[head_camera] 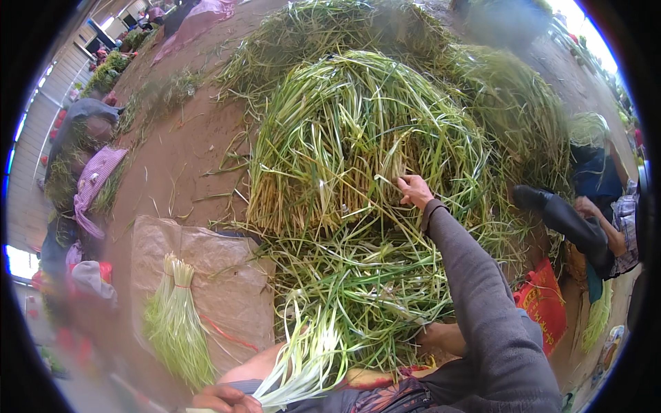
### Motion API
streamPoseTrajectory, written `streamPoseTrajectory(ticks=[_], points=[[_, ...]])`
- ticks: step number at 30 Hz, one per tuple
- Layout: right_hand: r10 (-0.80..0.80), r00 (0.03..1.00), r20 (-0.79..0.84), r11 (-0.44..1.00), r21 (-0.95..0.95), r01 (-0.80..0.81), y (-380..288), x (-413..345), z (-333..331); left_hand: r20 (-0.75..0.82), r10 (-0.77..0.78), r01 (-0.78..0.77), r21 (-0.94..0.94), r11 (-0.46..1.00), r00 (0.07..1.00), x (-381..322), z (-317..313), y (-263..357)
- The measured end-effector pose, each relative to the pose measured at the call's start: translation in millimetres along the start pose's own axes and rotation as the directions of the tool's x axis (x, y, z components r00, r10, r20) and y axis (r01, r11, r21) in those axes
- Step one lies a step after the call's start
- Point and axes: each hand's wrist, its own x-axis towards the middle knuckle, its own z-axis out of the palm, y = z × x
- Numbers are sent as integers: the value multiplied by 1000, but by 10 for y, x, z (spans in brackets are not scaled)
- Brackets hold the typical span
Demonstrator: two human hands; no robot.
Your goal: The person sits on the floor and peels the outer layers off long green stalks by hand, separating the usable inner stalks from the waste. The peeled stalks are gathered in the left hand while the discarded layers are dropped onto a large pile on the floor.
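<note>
My left hand, at the bottom edge, grips a bunch of pale, cleaned chive-like stalks; their leaves fan out over my lap. My right hand reaches out to a big heap of uncleaned stalks, its fingers closed on a few stalks at the heap's near side. The heap's brownish root ends face me, and its green leaves droop over the top and sides. Between the heap and my legs lies a layer of loose, stripped leaves.
Two pale bundles tied with bands lie on a brown plastic sheet at the left, near a red strip. A red printed bag lies right of my knee. People sit at both sides; one wears a black boot.
</note>
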Motion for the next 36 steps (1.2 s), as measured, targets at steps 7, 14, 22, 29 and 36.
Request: streamPoseTrajectory(ticks=[7,14,22,29,36], points=[[-390,859,-332,765,401,503,-1187,-270,-798,-90,44,-36,86,996,995,12,157,-32],[-686,454,-568,406,219,888,-1993,-1194,-1708,-70,-11,8,-31,999,997,-19,260,67],[-531,740,-413,846,-301,439,-1411,-1526,-1746,37,7,-3,-128,992,999,2,307,9],[-390,886,-249,644,-762,69,-990,-1771,-1749,61,-11,15,-69,998,998,9,302,-44],[-349,857,-379,710,-704,-22,-760,-1843,-1795,92,18,-15,-34,999,996,18,331,-112]])
